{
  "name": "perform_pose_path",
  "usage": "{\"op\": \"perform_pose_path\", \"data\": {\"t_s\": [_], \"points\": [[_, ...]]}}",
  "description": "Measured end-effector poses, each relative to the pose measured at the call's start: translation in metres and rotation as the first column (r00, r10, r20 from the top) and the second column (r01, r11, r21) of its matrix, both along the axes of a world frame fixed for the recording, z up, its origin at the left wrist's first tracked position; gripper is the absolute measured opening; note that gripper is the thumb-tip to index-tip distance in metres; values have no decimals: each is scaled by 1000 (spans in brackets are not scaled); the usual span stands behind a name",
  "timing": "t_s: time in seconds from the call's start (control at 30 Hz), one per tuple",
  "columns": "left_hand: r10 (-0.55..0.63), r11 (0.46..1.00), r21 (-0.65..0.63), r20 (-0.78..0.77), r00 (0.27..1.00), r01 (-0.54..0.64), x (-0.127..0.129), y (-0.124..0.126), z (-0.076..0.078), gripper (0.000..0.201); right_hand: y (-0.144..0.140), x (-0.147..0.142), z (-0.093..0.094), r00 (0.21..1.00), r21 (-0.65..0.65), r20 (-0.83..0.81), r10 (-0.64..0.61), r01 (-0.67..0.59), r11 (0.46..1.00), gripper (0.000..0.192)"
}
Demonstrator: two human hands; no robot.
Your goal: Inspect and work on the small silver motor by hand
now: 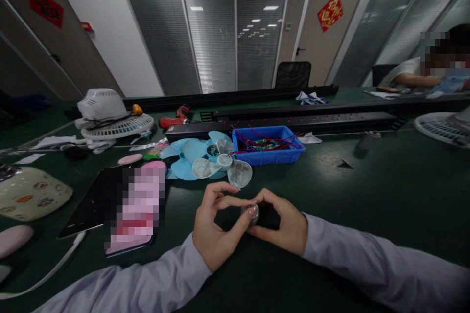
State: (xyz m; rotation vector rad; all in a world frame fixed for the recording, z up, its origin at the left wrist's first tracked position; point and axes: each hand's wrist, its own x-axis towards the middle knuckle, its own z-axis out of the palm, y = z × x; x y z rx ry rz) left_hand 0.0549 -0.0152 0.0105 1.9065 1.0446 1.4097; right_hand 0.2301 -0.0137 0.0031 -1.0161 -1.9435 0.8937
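Note:
My left hand and my right hand meet low on the dark green table, both pinching a small round metallic part between thumb and fingertips. The part rests against a dark piece under my right palm, mostly hidden. Just beyond my hands lie a clear fan blade and a light blue fan blade, partly stacked.
A blue bin with red wires stands behind the blades, a long black power strip beyond it. At left are a phone, a tablet, a white fan grille and a red screwdriver. A person sits far right.

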Motion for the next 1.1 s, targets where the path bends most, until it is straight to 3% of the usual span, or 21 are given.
{"op": "perform_pose_path", "data": {"t_s": [0.2,0.3,0.4,0.53,0.73,0.87,1.0,1.1], "points": [[154,983,85,103,983,-163,-14,5,2,31,-1,0,2,1000,-27,4,-9,9,1000,32],[166,985,-24,-89,982,-168,-36,11,-5,31,-1,0,4,1000,-43,13,-19,20,999,33],[108,985,-88,-344,933,-146,-54,17,-13,26,-2,-1,4,1000,-48,10,-29,29,998,33],[114,992,10,-520,847,-128,-62,20,-15,21,-2,-1,4,1000,-46,15,-27,28,999,33],[162,987,110,-589,792,-119,-58,19,-13,24,-2,0,3,999,-42,16,-35,36,998,33],[176,981,162,-528,831,-105,-51,18,-11,25,-2,-1,4,999,-37,19,-26,26,999,33],[215,959,235,-246,945,-157,-34,14,-7,28,-2,-2,3,999,-31,-3,-33,33,999,32],[118,950,296,-53,992,-97,-19,9,-5,34,-1,-2,1,999,-22,-29,-18,18,1000,31]]}}
